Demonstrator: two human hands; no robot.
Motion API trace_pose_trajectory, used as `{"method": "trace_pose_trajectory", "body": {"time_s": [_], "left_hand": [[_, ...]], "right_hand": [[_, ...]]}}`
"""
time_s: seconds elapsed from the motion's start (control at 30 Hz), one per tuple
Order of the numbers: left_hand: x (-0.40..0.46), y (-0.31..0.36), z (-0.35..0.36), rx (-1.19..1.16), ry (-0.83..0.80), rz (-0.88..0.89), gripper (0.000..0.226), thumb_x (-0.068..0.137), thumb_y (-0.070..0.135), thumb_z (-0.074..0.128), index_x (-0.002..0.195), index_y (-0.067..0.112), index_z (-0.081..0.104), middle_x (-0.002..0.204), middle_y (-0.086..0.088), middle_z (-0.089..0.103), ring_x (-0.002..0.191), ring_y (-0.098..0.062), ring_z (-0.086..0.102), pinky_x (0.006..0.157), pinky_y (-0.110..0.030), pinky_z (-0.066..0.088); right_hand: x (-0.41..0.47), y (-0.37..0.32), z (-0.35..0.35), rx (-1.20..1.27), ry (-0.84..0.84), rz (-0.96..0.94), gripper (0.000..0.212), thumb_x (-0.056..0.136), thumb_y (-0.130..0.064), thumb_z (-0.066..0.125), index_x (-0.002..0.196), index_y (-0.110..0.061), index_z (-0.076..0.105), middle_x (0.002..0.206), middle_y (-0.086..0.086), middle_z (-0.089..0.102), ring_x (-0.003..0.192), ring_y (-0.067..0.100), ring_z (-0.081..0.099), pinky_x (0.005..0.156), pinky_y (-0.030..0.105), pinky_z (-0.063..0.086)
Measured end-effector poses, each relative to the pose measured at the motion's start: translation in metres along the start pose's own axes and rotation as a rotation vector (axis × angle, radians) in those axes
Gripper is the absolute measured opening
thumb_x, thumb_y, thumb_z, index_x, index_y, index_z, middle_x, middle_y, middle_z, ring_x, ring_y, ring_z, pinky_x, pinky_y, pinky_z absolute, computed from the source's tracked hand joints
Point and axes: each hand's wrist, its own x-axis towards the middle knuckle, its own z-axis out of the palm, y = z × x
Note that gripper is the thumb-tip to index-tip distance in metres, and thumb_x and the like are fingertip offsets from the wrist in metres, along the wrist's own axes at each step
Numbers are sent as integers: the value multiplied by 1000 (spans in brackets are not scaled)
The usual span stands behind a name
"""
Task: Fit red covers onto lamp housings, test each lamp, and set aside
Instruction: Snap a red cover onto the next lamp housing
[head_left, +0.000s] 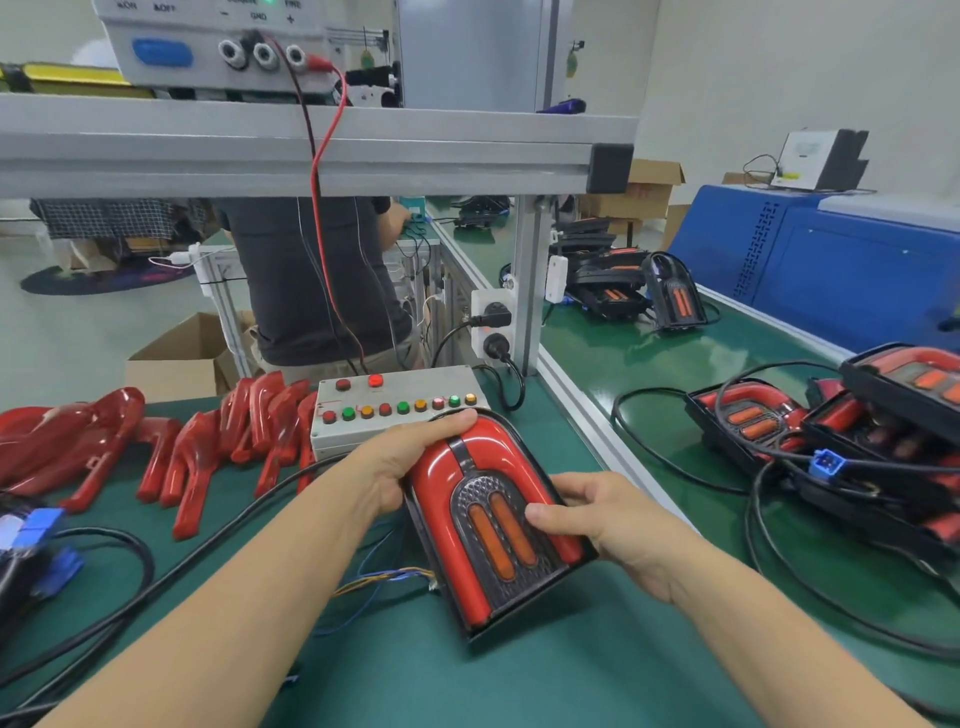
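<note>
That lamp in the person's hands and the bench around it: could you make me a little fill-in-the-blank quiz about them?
1. The lamp is gripped by ____ hands, left hand and right hand.
2. The loose covers lying at the left are ____ in colour.
3. The button box stands ____ the lamp.
4. The bench mat is ____.

Missing words: both; red; behind; green
</note>
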Motion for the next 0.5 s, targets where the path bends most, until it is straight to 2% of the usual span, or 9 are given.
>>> {"method": "trace_pose_trajectory", "body": {"time_s": [0.1,0.23,0.37,0.5], "left_hand": [[-1,1,2,1,-4,2,71,42,39,86,103,10,65,85,-12,75,69,-26,73,63,-37,56],[-2,3,3,-11,-19,2,58,47,34,85,96,9,67,81,-12,75,65,-25,72,52,-32,57],[-3,4,6,-39,-19,5,45,50,28,84,88,8,69,78,-12,74,61,-24,71,49,-31,56],[-4,5,8,-36,-19,13,44,50,28,84,87,9,70,78,-12,74,61,-24,71,49,-31,56]], "right_hand": [[1,2,-1,-8,9,-3,30,83,-16,74,112,-14,68,100,6,76,91,24,74,82,35,57],[0,3,-1,11,13,-10,29,83,-16,74,111,-13,69,101,6,76,93,26,73,88,39,56],[-3,6,2,29,59,-37,22,84,-9,72,106,-14,71,97,6,77,88,25,74,77,34,58],[-5,9,5,66,92,-54,23,84,-7,71,107,-12,72,95,7,77,85,26,74,68,28,58]]}}
